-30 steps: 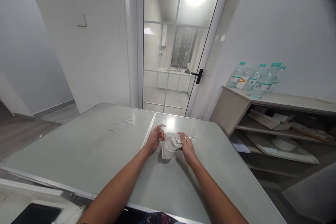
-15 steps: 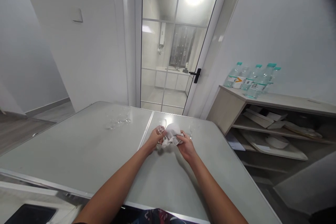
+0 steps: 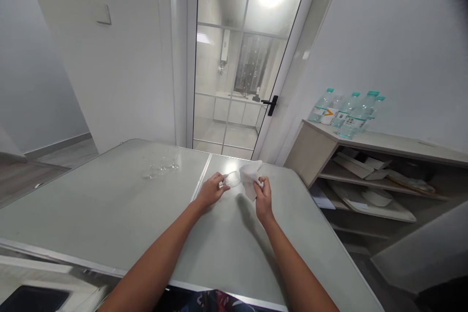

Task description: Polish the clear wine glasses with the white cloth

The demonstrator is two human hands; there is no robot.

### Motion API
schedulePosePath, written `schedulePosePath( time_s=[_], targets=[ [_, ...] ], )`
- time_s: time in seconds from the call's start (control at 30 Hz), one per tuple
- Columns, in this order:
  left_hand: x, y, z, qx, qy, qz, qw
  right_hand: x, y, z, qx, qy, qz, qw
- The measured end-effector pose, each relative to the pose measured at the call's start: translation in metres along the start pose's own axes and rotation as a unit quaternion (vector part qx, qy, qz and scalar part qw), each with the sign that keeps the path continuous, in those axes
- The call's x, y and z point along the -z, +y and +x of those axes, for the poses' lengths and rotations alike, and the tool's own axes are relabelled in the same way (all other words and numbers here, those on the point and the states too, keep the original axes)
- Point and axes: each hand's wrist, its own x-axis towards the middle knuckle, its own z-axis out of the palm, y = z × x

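Note:
My left hand [image 3: 212, 189] is closed round the stem of a clear wine glass [image 3: 231, 179], which lies tipped sideways above the grey table [image 3: 109, 204]. My right hand [image 3: 263, 194] pinches a white cloth [image 3: 250, 175], lifted off the table, and presses it against the glass's bowl. Both hands hover over the far middle of the table, near its centre seam.
Several clear glasses [image 3: 161, 167] stand at the table's far left. A glass door [image 3: 241, 58] with a black handle lies beyond. At right, a wooden shelf unit [image 3: 365, 165] carries several water bottles [image 3: 343, 112] and flat boards.
The glass has been tipped from upright to sideways. The cloth rose from the table and now sits at the glass's bowl. The head camera drifted slightly.

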Motion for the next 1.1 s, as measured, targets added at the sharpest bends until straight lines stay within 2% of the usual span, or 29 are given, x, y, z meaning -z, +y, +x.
schedulePosePath(
  time_s=[0.07,0.23,0.4,0.5,0.57,0.67,0.83,0.93,1.1],
  targets=[
    [0.001,-0.002,-0.001,-0.032,-0.01,0.051,0.998,0.001,0.0,-0.001,0.035,-0.035,-0.046,0.998],
    [0.002,-0.009,-0.003,-0.11,-0.023,0.157,0.981,0.002,0.005,-0.001,0.092,-0.171,-0.09,0.977],
    [0.001,-0.005,-0.004,-0.21,-0.023,0.244,0.947,0.005,0.005,0.0,0.099,-0.179,-0.112,0.972],
    [0.001,0.0,-0.005,-0.238,-0.035,0.261,0.935,0.004,-0.001,-0.003,0.08,-0.203,-0.098,0.971],
    [0.0,0.002,-0.006,-0.232,-0.043,0.257,0.937,0.004,-0.004,-0.004,0.07,-0.206,-0.081,0.973],
    [-0.003,0.005,-0.007,-0.185,-0.053,0.223,0.956,0.006,-0.006,-0.004,0.036,-0.196,-0.044,0.979],
    [-0.005,0.01,-0.004,-0.099,-0.092,0.104,0.985,0.007,0.004,0.0,-0.02,-0.202,0.019,0.979],
    [-0.006,0.013,-0.002,-0.059,-0.1,0.039,0.992,0.005,0.006,0.0,-0.038,-0.195,0.046,0.979],
    [-0.008,0.016,0.0,-0.032,-0.095,-0.023,0.995,0.001,0.003,-0.001,-0.058,-0.195,0.073,0.976]
  ],
)
